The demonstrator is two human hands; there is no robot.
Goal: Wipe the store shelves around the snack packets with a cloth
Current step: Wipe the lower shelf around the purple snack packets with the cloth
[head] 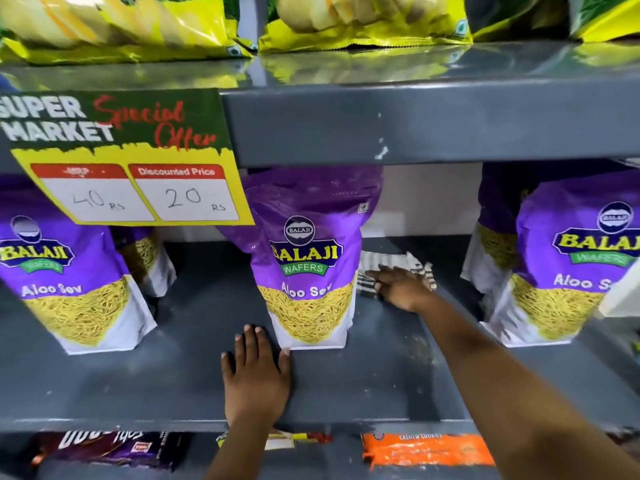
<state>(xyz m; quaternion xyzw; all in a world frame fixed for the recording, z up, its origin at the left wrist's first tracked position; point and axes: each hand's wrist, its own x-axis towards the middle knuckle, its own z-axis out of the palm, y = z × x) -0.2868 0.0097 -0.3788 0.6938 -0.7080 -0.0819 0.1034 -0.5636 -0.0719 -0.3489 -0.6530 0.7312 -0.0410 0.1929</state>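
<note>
A grey metal shelf holds purple Aloo Sev packets: one at the left, one in the middle, one at the right. My right hand reaches deep between the middle and right packets and presses flat on a black-and-white striped cloth lying on the shelf. My left hand rests palm down, fingers spread, on the shelf's front part, touching the base of the middle packet. Pale dust specks show on the shelf near my right forearm.
An upper grey shelf carries yellow chip bags. A "Special Offer" price card hangs from its left front edge. More purple packets stand behind the left and right ones. Below lie dark and orange biscuit packs.
</note>
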